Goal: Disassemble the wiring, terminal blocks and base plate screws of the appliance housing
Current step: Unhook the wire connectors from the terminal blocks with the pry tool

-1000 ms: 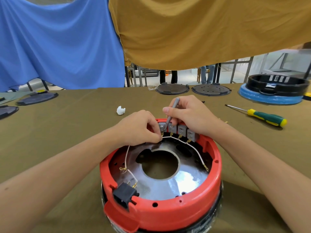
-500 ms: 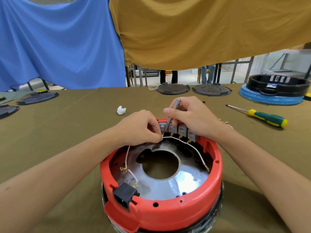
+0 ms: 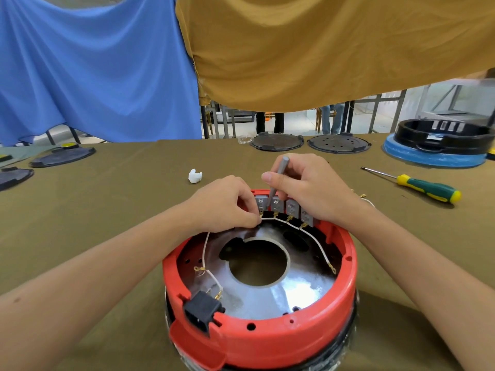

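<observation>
- Four terminal blocks (image 3: 284, 210) sit on the far rim of the red housing (image 3: 267, 333).
- Your left hand (image 3: 222, 207) pinches the white wire (image 3: 267, 217) at the leftmost block.
- Your right hand (image 3: 308, 188) grips a grey tool (image 3: 278, 176), tip between blocks.

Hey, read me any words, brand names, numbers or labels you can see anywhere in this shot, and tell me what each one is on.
No text can be read anywhere in this view.
Red appliance housing: no print shows on it.
Grey terminal blocks: only metal tabs show, no markings.
Green and yellow screwdriver: nothing legible on its handle.
Black socket: no label visible.
Black housing on the blue ring: pale patches, too small and blurred to read.
</observation>
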Available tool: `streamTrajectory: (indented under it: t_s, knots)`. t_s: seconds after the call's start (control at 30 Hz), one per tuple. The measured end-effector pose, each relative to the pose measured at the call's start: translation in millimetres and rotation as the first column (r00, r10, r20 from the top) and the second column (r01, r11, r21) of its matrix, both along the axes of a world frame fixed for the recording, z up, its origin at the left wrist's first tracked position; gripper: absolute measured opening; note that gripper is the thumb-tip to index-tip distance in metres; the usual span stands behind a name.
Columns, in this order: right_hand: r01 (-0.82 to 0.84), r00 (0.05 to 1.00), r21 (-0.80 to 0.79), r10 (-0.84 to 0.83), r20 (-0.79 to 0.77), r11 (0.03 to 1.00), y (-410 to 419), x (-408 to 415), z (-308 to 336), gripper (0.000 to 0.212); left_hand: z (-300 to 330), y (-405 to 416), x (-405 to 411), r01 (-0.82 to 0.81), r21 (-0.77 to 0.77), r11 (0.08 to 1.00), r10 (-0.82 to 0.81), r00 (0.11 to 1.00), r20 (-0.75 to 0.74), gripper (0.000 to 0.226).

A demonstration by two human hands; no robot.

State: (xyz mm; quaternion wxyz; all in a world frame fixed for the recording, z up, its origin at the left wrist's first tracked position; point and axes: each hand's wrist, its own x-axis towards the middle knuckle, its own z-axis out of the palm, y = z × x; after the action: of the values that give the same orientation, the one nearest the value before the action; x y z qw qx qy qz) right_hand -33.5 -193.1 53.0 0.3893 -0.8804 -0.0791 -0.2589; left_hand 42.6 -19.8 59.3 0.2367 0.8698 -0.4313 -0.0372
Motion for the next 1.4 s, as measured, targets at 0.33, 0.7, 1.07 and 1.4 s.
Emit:
streamTrajectory:
  t_s: [0.33, 0.7, 1.07, 1.4]
  knots:
    - [-0.047, 0.994, 0.008, 0.048, -0.103, 0.999, -1.2, 2.5, 1.2, 0.025, 0.1, -0.1, 0.0, -0.01, 0.021, 1.0, 0.009, 1.0, 0.009, 0.011]
    - [-0.051, 0.994, 0.005, 0.051, -0.094, 0.999, -0.4, 1.4, 0.9, 0.023, -1.9, -0.8, 1.6, -0.013, 0.016, 1.0, 0.012, 0.999, 0.05, 0.006]
    - [-0.001, 0.999, 0.079, -0.002, 0.035, 0.997, -2.3, 1.8, -2.5, 0.024, -1.7, 0.4, 1.2, -0.003, -0.044, 0.999, 0.005, 0.999, 0.051, 0.012]
    - [-0.072, 0.997, 0.217, 0.067, 0.031, 0.974, -11.0, -6.1, -1.8, 0.019, 3.3, 6.2, 1.7, -0.04, -0.012, 0.999, 0.04, 0.998, 0.055, 0.014]
